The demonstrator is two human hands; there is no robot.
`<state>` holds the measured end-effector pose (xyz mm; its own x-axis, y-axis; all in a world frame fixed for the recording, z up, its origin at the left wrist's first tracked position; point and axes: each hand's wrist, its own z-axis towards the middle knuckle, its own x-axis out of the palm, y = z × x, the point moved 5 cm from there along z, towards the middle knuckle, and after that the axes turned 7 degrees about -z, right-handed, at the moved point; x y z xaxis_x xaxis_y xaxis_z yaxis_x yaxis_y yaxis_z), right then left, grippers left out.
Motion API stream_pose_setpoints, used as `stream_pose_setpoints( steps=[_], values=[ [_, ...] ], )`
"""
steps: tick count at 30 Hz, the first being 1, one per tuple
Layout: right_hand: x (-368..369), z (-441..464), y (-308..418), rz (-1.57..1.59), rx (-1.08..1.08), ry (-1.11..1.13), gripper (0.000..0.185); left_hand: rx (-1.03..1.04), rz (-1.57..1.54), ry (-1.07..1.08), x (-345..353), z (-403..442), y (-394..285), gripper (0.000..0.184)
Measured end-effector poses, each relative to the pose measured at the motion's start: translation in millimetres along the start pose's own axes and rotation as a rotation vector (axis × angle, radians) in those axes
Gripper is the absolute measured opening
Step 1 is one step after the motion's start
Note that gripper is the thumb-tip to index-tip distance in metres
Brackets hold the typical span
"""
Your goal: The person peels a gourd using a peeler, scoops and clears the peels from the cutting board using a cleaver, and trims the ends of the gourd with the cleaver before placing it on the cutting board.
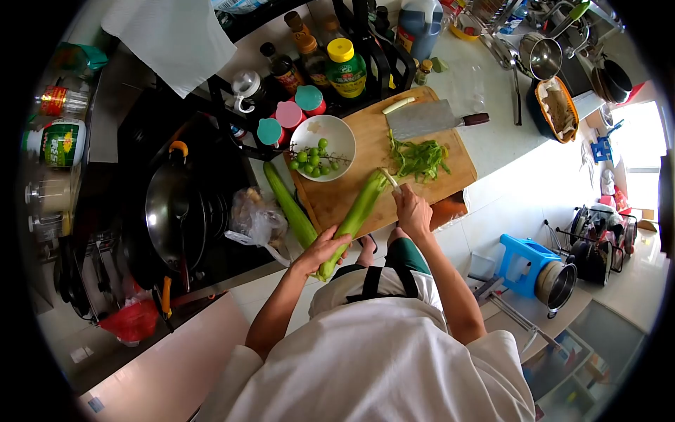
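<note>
My left hand (325, 251) is wrapped around the lower end of a long light-green luffa (361, 205), which slants up over the front of the wooden cutting board (436, 184). At its far end, my right hand (413, 211) is closed on a slim pale peeler (390, 180) touching the tip; the fingers partly hide the tool. A heap of green peelings (420, 159) lies on the board just beyond. A second, darker green luffa (290, 204) rests along the board's left edge, beside my left hand.
A cleaver (425, 119) lies at the board's back, near a pale cut piece (399, 105). A white bowl (344, 133) of green grapes stands on its left corner. Farther left are a plastic bag (256, 221) and a wok (169, 211); sauce bottles (346, 70) stand behind.
</note>
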<state>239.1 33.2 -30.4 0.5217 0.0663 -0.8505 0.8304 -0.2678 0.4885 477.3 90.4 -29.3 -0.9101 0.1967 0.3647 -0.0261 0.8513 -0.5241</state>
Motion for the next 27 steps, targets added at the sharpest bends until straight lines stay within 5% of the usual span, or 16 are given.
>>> stream_pose_setpoints(
  steps=[3, 13, 27],
  values=[
    [-15, 5, 0, 0.130, -0.013, -0.180, 0.026, -0.005, -0.025, -0.004, 3, -3, -4, 0.036],
    [27, 13, -10, -0.035, -0.220, 0.286, 0.028, 0.041, 0.017, -0.075, 25, -6, 1, 0.034],
    [29, 79, -42, -0.124, -0.329, 0.202, 0.027, 0.076, -0.063, -0.207, 45, -12, 12, 0.039]
  ],
)
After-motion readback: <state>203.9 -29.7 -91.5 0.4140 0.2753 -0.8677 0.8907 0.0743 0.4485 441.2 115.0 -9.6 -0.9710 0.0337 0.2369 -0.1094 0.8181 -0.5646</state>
